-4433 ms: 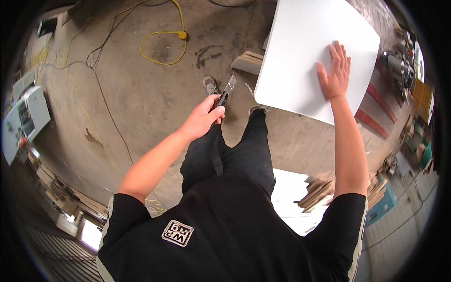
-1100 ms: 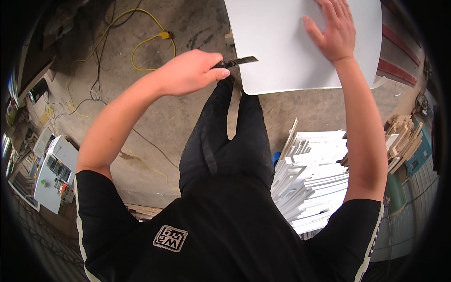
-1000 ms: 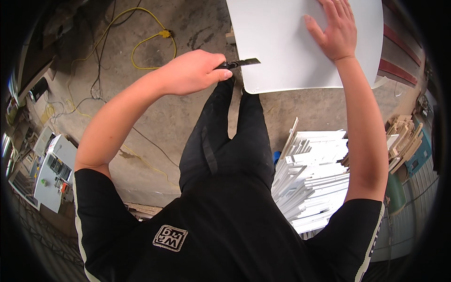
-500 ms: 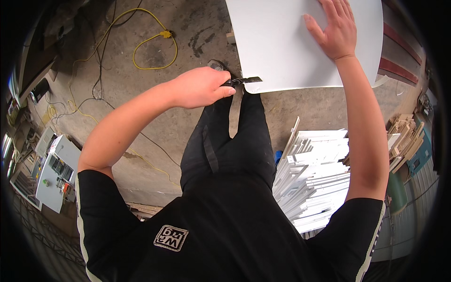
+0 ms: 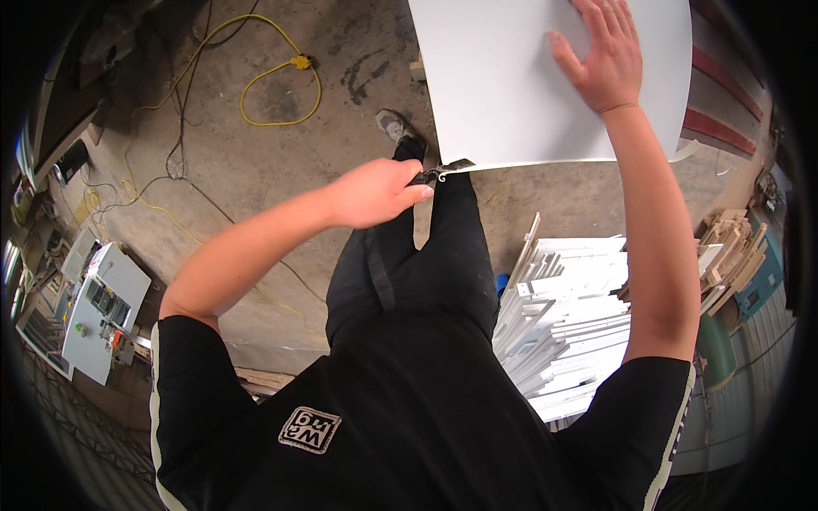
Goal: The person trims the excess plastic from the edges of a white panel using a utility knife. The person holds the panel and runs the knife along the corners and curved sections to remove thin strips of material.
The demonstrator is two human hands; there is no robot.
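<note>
My left hand [image 5: 383,192] is closed around the dark handle of a knife [image 5: 457,166]. Its blade lies across the near left corner of a large white panel [image 5: 511,94], along the edge facing me. A small white curl [image 5: 442,177] hangs by the blade. Fingers spread, my right hand [image 5: 601,64] lies flat on the panel's top, toward its far right. A thin pale strip [image 5: 692,149] sticks out past the panel's near right corner.
White strips [image 5: 567,332] are heaped at right, with wooden offcuts [image 5: 733,251] beyond them. A yellow cord [image 5: 281,123] and black cables lie on the concrete floor at left. Dark red bars [image 5: 720,132] run beside the panel. A grey machine [image 5: 102,298] stands at far left.
My left hand has come nearer to me with the knife, from the panel's top at the corner to its near edge. A white curl now shows. My right hand stays on the panel.
</note>
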